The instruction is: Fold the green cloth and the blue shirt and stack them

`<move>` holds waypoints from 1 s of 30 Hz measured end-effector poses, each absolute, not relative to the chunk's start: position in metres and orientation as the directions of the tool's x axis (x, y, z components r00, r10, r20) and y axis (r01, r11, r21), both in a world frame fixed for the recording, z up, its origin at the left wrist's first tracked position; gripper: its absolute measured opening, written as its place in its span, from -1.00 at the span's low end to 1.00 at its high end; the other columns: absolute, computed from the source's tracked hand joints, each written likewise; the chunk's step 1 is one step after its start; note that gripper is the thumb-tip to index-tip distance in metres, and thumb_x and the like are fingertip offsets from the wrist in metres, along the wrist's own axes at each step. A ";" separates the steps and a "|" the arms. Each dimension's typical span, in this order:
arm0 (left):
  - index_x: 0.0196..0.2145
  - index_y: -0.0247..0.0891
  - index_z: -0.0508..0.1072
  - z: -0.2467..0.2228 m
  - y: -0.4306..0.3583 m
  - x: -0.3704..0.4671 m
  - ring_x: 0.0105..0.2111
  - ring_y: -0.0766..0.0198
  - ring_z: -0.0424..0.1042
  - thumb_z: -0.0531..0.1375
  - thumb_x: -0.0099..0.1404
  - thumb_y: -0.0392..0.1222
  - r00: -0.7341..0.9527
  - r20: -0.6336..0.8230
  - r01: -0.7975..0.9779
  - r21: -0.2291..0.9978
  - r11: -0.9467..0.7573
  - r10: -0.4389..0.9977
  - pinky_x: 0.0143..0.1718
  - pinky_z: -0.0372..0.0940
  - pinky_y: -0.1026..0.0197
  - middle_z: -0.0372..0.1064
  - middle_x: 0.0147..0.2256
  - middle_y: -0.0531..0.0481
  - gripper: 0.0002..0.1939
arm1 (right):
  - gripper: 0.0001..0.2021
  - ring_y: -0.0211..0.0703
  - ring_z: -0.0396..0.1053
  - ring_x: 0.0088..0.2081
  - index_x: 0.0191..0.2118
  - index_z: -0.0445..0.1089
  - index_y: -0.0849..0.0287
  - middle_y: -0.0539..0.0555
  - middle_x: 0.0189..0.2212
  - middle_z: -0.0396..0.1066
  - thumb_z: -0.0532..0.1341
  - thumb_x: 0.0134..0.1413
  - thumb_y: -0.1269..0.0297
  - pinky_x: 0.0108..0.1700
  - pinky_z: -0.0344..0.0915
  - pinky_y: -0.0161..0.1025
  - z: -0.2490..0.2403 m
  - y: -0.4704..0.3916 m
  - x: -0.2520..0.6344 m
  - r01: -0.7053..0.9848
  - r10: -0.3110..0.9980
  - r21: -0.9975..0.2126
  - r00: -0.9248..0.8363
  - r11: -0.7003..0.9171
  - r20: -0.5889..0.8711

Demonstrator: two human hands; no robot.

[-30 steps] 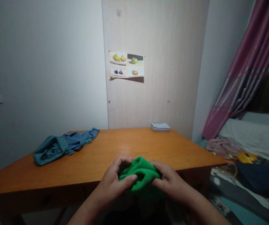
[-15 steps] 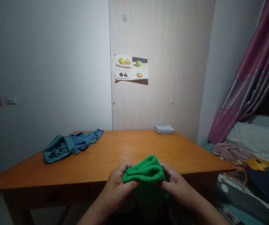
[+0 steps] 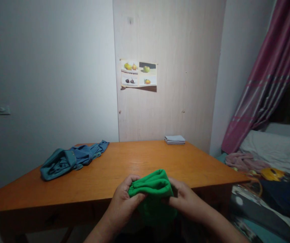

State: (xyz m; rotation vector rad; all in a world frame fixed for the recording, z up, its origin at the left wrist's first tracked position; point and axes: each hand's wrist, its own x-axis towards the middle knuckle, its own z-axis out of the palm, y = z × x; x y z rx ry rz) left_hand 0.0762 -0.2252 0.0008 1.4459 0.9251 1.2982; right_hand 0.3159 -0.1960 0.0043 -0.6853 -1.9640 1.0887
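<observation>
A folded green cloth [image 3: 153, 184], perhaps a garment, is held up just in front of the table's near edge. Its layers show at the top, and its lower part hangs down into shadow. My left hand [image 3: 126, 195] grips the left end, thumb in front and fingers behind. On the right edge, my right hand [image 3: 184, 199] has its thumb in front and its fingers partly hidden behind the cloth. Crumpled blue clothing [image 3: 71, 158] lies at the table's left side. At the far right edge sits a folded pale checked cloth [image 3: 174, 140].
The orange wooden table [image 3: 127, 158] stands against the wall. A fruit picture [image 3: 138, 75] hangs above it. To the right are a pink curtain [image 3: 253, 81], a white bedcover [image 3: 273, 145], a pink cloth [image 3: 246, 161] and a dark grey box-like object [image 3: 258, 211].
The whole scene has shifted a little left in view. Both hands and the green cloth have shifted slightly left too, and the right thumb sits a bit lower along the cloth's edge.
</observation>
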 end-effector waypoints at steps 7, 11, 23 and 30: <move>0.11 -0.20 0.30 0.000 -0.207 0.076 0.02 0.08 0.45 0.41 0.13 -0.01 0.011 0.309 -0.238 0.925 -0.298 0.951 0.05 0.31 0.10 0.45 0.04 -0.18 -0.35 | -0.71 -0.02 0.41 -0.12 -0.01 0.49 0.09 0.06 -0.13 0.49 0.21 0.15 0.31 -0.09 0.35 -0.17 0.019 -0.189 0.308 0.132 0.727 -0.762 -0.439 0.634 0.528; 0.10 -0.24 0.37 0.003 -0.210 0.076 0.08 0.04 0.41 0.23 0.31 0.14 0.047 0.321 -0.320 0.902 -0.290 0.946 0.09 0.30 0.04 0.43 0.08 -0.22 -0.47 | -0.66 -0.01 0.40 -0.09 0.02 0.48 0.04 0.07 -0.10 0.49 0.20 0.12 0.37 -0.05 0.33 -0.15 0.018 -0.184 0.304 0.242 0.696 -0.662 -0.394 0.709 0.601; -0.10 -0.29 0.55 0.026 -0.226 0.043 -0.10 0.08 0.47 0.12 0.34 0.06 -0.028 0.304 -0.081 0.949 -0.306 0.952 -0.11 0.36 0.14 0.53 -0.11 -0.12 -0.60 | -0.46 0.04 0.40 0.04 0.24 0.27 -0.03 0.12 0.07 0.45 0.14 0.14 0.45 0.05 0.31 -0.03 0.024 -0.197 0.309 0.411 0.448 -0.245 -0.527 0.878 0.722; -0.10 -0.29 0.50 0.031 -0.228 0.037 -0.36 0.30 0.40 0.24 0.20 -0.17 0.087 0.276 -0.002 0.961 -0.277 0.957 -0.30 0.26 0.27 0.47 -0.32 0.00 -0.70 | -0.48 0.05 0.37 0.11 0.22 0.26 0.03 0.14 0.12 0.42 0.15 0.12 0.44 0.08 0.31 -0.01 0.024 -0.194 0.316 0.461 0.340 -0.055 -0.564 0.886 0.753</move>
